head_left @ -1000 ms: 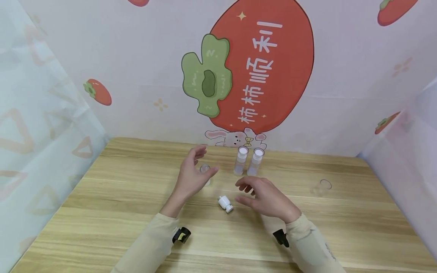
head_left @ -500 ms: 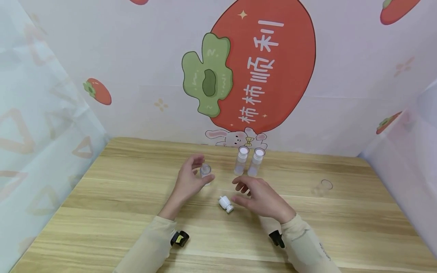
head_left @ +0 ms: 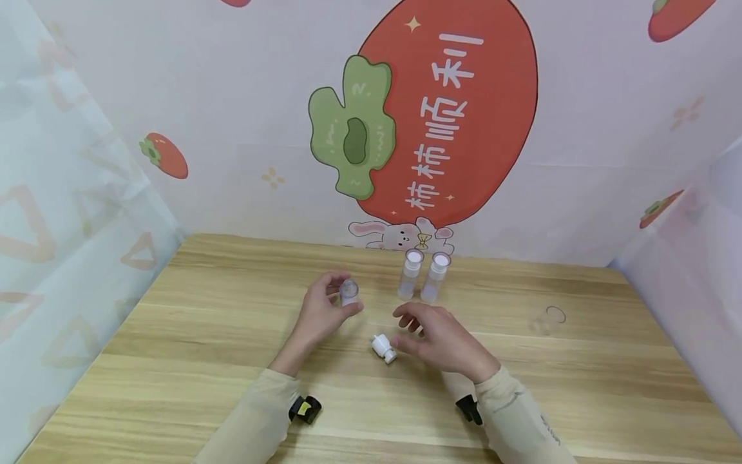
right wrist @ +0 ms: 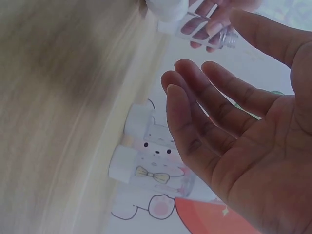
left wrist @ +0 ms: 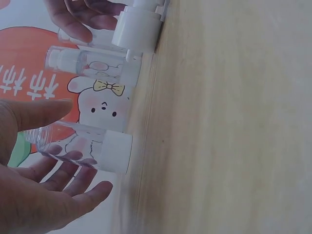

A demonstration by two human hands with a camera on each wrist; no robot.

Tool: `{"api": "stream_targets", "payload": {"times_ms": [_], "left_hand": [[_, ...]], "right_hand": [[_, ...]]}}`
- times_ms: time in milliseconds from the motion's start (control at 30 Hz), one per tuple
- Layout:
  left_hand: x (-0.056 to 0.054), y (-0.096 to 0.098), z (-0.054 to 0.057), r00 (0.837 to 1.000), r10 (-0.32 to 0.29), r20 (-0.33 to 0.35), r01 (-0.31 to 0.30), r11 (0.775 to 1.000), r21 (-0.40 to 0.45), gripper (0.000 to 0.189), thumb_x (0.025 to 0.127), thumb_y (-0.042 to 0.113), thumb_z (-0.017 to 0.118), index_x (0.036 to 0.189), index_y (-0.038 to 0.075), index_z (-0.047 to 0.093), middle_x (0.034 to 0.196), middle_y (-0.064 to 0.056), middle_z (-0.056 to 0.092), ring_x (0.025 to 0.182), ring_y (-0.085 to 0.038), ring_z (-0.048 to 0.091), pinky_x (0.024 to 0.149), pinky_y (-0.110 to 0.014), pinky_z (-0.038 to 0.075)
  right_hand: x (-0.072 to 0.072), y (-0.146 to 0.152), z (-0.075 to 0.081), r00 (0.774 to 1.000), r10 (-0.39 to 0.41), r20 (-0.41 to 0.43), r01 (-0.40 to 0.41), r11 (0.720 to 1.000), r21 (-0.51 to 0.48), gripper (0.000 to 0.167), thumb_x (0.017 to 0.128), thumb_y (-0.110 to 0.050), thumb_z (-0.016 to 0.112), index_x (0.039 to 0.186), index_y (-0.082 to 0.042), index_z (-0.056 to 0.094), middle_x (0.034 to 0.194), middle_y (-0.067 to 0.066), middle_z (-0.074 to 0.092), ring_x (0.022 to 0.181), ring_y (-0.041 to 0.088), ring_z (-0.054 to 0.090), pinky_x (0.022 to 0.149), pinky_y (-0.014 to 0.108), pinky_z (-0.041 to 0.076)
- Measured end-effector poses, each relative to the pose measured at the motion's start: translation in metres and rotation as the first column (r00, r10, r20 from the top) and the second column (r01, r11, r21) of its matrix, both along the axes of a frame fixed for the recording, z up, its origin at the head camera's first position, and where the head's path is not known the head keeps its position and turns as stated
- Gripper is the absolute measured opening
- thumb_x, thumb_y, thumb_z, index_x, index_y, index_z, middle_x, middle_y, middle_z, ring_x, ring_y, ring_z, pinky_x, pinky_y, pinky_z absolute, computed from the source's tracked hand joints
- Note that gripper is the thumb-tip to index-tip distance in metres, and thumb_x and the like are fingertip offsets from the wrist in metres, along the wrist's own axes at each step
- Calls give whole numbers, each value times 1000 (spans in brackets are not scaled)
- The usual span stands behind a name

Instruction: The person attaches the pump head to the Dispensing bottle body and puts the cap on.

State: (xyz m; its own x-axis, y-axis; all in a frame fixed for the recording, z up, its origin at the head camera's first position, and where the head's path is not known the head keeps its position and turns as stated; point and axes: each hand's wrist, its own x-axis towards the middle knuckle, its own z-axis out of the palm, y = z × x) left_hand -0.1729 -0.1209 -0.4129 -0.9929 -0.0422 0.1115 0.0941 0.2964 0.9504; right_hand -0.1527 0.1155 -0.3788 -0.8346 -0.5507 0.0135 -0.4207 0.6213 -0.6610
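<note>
An open-topped clear bottle (head_left: pixel 349 293) with a white base stands on the table, left of centre. My left hand (head_left: pixel 324 309) holds it, thumb on the near side and fingers curled round behind; they show through the clear wall (left wrist: pixel 80 146) in the left wrist view. A white pump head (head_left: pixel 383 348) lies on its side between the hands. Close to its right, my right hand (head_left: pixel 443 338) hovers with relaxed, slightly bent fingers and nothing in them. In the right wrist view, the right palm (right wrist: pixel 263 161) is bare.
Two capped clear bottles, a left one (head_left: pixel 409 276) and a right one (head_left: pixel 435 278), stand upright near the table's back edge. A transparent cap (head_left: pixel 545 321) lies at the right on the wooden table (head_left: pixel 174 361). A printed cloth (head_left: pixel 243 96) rises behind.
My left hand has closed in on the clear bottle from the left, its thumb and fingers coming round it. My right hand has drifted slightly left, closer to the pump head.
</note>
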Motion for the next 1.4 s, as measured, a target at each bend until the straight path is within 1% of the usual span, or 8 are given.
{"api": "stream_targets", "payload": {"times_ms": [233,367,533,833,933,1133,1300,1400], "left_hand": [[1,0,-1,999,-7,37,5,998,59,47,80,-5,81,123,-4,62,120,-21,66,115,-38,63,100,-48,50],[1,0,-2,999,-9,44,7,998,56,45,81,-6,79,123,-5,62,119,-22,66,112,-39,65,97,-47,52],[0,-1,-2,999,-8,51,5,998,56,44,81,-8,78,123,-5,63,117,-21,66,109,-38,66,95,-44,54],[-1,-5,5,999,-3,46,0,998,66,40,83,-5,78,121,-5,65,115,-21,68,111,-36,65,97,-44,52],[-1,-5,7,999,-7,51,4,998,61,42,83,-2,79,123,-4,65,115,-18,68,112,-33,64,98,-43,52],[1,-4,12,999,-23,41,23,1000,2,43,84,3,81,125,-2,66,113,-13,68,108,-28,63,95,-44,53],[3,-3,15,999,-38,21,39,999,-37,41,86,5,80,125,0,67,111,-11,68,107,-32,61,90,-44,51],[5,-3,17,998,-55,4,55,996,-64,40,87,5,79,124,-1,67,110,-14,67,107,-35,60,86,-41,50]], "right_hand": [[3,-5,-5,1000,-20,-18,20,999,40,38,90,-27,79,117,-3,67,99,4,69,93,21,65,81,39,53],[4,-8,-7,999,-28,-26,29,999,44,38,88,-28,80,114,-3,68,97,4,68,91,21,65,79,39,53],[4,-12,-9,999,-51,3,51,997,57,38,88,-27,81,114,-3,68,97,4,68,89,20,64,79,38,53],[6,-22,-11,996,-79,31,76,993,87,41,85,-29,83,113,-3,68,95,4,67,84,17,62,76,39,52],[7,-23,-12,994,-102,39,98,991,91,42,84,-31,84,112,-3,68,94,3,66,82,17,60,75,38,51],[8,-26,-18,991,-132,32,128,986,105,41,82,-34,85,107,-5,69,92,2,63,80,16,56,73,37,49],[10,-29,-20,993,-122,-5,121,982,144,39,83,-37,85,104,-7,71,91,1,60,79,15,53,73,36,48],[12,-29,-21,994,-111,-23,114,980,164,38,83,-37,84,104,-9,71,91,0,58,79,14,52,73,35,47]]}}
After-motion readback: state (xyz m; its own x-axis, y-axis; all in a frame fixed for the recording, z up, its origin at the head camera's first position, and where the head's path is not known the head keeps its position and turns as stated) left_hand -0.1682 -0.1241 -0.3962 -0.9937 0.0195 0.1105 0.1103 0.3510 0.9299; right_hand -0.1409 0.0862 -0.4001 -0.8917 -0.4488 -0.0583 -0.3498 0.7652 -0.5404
